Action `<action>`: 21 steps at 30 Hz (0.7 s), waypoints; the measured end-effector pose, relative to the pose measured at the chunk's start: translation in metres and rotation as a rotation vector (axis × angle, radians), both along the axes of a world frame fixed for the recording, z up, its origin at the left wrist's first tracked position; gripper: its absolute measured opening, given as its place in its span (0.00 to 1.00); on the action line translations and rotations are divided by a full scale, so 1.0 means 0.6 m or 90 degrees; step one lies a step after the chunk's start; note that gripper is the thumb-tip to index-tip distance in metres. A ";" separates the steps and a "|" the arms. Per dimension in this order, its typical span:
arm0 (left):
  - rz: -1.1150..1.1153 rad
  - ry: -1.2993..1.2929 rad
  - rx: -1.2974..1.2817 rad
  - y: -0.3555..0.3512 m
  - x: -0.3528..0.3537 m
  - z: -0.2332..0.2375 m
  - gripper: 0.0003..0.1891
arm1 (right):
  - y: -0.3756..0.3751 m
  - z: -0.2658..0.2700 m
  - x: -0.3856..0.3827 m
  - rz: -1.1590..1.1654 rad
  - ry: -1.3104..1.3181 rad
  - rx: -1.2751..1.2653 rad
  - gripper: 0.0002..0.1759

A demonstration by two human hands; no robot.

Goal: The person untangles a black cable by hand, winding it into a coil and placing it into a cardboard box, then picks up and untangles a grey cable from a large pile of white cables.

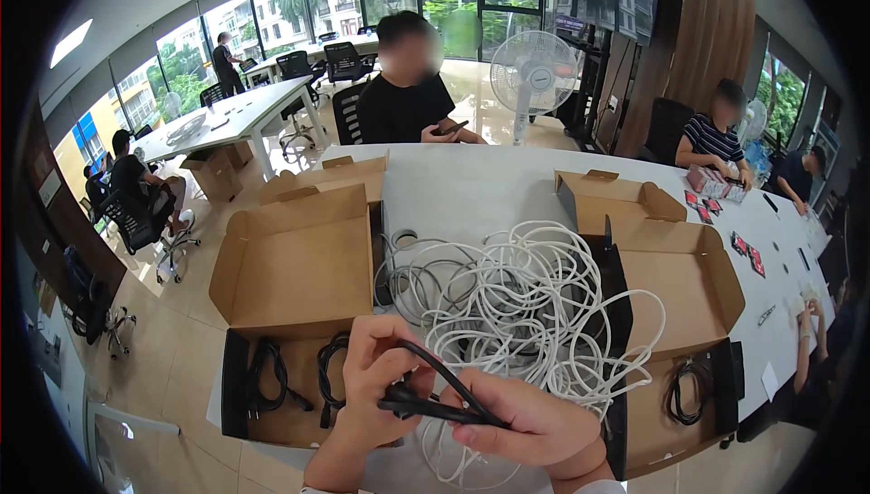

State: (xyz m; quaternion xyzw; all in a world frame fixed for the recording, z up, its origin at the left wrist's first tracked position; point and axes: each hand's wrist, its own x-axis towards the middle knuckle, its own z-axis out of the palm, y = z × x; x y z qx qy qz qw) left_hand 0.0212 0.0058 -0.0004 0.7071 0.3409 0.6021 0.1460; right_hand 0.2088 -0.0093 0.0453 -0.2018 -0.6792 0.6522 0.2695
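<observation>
Both hands grip a folded black power cable (444, 410) in front of me, above the near edge of the table. My left hand (379, 376) has its fingers curled round one end of the loop. My right hand (526, 417) pinches the other end between thumb and fingers. Behind them lies a big tangle of white cables (535, 299), with grey cables (426, 276) at its left side. Left of my hands, an open cardboard box (294, 267) holds coiled black cables (269, 376). On the right, another open box (680, 290) contains one coiled black cable (687, 392).
More open cardboard boxes (625, 195) stand farther back on the white table (453, 177). A person in black (408, 100) sits across from me, holding a phone. A white fan (533, 77) stands behind. At the right, people sit near red packets (702, 204).
</observation>
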 end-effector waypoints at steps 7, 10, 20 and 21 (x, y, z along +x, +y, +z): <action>0.193 0.060 0.221 0.004 -0.006 -0.034 0.18 | -0.001 -0.007 -0.005 -0.066 0.038 -0.043 0.10; 0.228 0.021 0.308 0.008 0.003 -0.036 0.21 | 0.000 -0.002 -0.004 -0.055 0.013 0.029 0.11; 0.220 0.008 0.349 -0.001 0.007 -0.036 0.23 | 0.004 -0.010 -0.007 -0.023 0.011 0.190 0.16; 0.218 0.017 0.342 -0.001 0.006 -0.038 0.25 | 0.007 -0.010 -0.008 -0.024 0.015 0.206 0.16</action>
